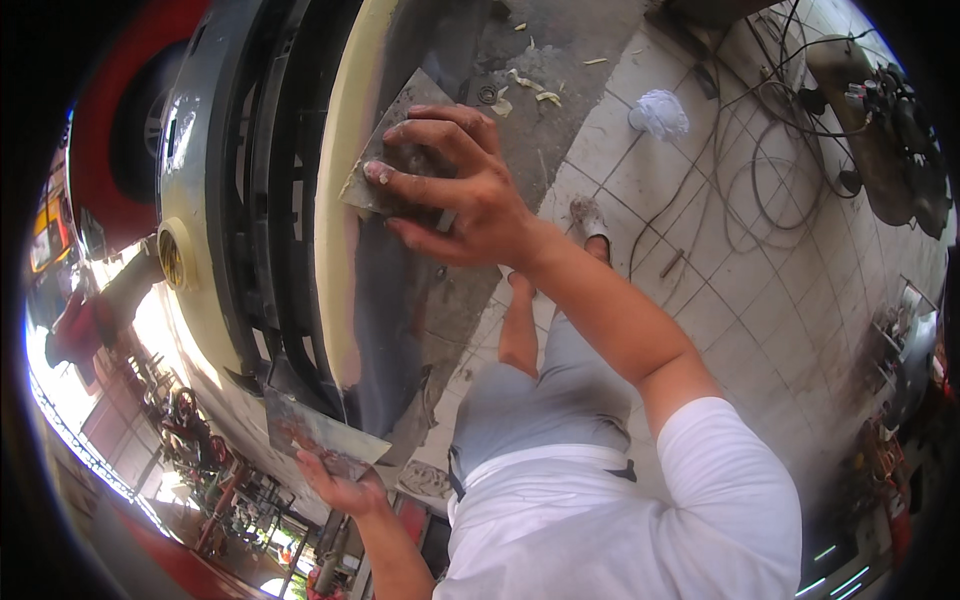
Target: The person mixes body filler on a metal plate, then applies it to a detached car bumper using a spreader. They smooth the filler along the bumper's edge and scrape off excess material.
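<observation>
Bumper (338,215) edge curves left of broad tiled floor (740,340); right hand (455,185) grips a spreader (405,103), left hand (345,488) a plate (325,432).

pale yellow and grey over the bumper (335,230), black through its slats (258,200); grey, darkly smeared, on the upper spreader (418,92), mottled reddish-brown on the lower spreader (315,430); white on the shirt (570,510), grey on the shorts (510,410), dark-gridded whitish across the tiled floor (770,340).

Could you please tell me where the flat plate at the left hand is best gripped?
Probably pinch the flat plate by its near edge, coming from the person's side: it looks thin, that edge faces the person, and the left hand is there.
</observation>
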The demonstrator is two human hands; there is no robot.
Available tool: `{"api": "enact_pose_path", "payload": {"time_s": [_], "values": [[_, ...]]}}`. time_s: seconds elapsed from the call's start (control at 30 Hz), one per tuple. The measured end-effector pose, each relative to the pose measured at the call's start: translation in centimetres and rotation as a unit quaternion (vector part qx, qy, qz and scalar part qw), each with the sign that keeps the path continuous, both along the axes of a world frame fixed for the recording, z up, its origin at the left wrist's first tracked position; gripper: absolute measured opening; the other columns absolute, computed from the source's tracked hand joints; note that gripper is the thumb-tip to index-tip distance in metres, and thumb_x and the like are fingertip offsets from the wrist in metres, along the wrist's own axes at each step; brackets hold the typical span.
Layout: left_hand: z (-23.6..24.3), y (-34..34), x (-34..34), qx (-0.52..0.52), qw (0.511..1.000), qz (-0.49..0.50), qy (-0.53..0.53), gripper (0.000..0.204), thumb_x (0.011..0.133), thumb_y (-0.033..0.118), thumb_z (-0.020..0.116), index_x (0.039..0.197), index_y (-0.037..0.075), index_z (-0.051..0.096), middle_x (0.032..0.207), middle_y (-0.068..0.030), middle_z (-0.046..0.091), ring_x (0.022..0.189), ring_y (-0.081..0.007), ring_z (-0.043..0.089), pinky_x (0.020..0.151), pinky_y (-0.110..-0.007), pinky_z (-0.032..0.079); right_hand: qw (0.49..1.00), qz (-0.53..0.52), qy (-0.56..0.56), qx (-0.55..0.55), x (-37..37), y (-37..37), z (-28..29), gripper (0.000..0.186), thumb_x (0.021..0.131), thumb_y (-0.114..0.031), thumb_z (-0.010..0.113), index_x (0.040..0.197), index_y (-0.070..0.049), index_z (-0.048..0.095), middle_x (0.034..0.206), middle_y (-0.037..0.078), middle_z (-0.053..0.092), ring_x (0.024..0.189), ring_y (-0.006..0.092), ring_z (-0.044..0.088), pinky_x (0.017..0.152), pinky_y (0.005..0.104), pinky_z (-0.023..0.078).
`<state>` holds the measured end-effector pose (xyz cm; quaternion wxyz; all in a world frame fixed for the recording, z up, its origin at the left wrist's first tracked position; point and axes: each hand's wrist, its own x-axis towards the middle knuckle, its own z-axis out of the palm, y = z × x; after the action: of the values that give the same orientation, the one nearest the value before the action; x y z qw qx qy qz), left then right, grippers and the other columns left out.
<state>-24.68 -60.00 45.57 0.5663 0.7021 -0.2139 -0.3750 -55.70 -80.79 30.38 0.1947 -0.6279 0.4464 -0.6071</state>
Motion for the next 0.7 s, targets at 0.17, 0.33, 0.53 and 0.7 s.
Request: {"api": "enact_pose_path", "payload": {"time_s": [0.17,0.33,0.53,0.7], "values": [[-0.1,0.3,0.0,-0.002,1.000,0.016,-0.010,0.050,0.109,0.031,0.057,0.149,0.002,0.051,0.149,-0.0104,0.056,0.136,-0.0257,0.053,0.117,-0.045,0.038,0.998,0.025,0.043,0.030,-0.8,2.3,-1.2,0.048,0.071,-0.030,0.086,0.119,-0.030,0.080,0.133,0.002,0.063,0.136,0.0300,0.052,0.112,0.0628,0.032],[-0.2,0.4,0.1,-0.003,1.000,0.016,-0.016,0.049,0.109,0.032,0.057,0.148,0.002,0.052,0.148,-0.0106,0.057,0.136,-0.0257,0.053,0.117,-0.045,0.039,0.998,0.040,0.037,0.012,-0.6,2.6,0.6,0.050,0.071,-0.030,0.086,0.120,-0.033,0.079,0.137,0.001,0.060,0.137,0.0297,0.051,0.116,0.0636,0.029],[-0.2,0.4,0.8,-0.021,1.000,-0.018,0.005,0.046,0.109,0.031,0.057,0.147,0.004,0.054,0.148,-0.0094,0.058,0.135,-0.0254,0.055,0.117,-0.044,0.040,0.998,0.045,0.053,-0.003,1.1,2.7,-1.1,0.053,0.070,-0.026,0.087,0.122,-0.035,0.078,0.138,0.000,0.059,0.138,0.0290,0.051,0.119,0.0635,0.027],[-0.6,0.8,0.9,-0.015,1.000,0.003,-0.002,0.045,0.109,0.030,0.057,0.146,0.005,0.055,0.148,-0.0081,0.059,0.133,-0.0247,0.057,0.117,-0.043,0.042,0.993,0.056,0.095,0.034,-1.5,3.5,-0.2,0.056,0.069,-0.028,0.089,0.123,-0.035,0.077,0.139,0.000,0.058,0.140,0.0284,0.050,0.120,0.0625,0.027]]}}
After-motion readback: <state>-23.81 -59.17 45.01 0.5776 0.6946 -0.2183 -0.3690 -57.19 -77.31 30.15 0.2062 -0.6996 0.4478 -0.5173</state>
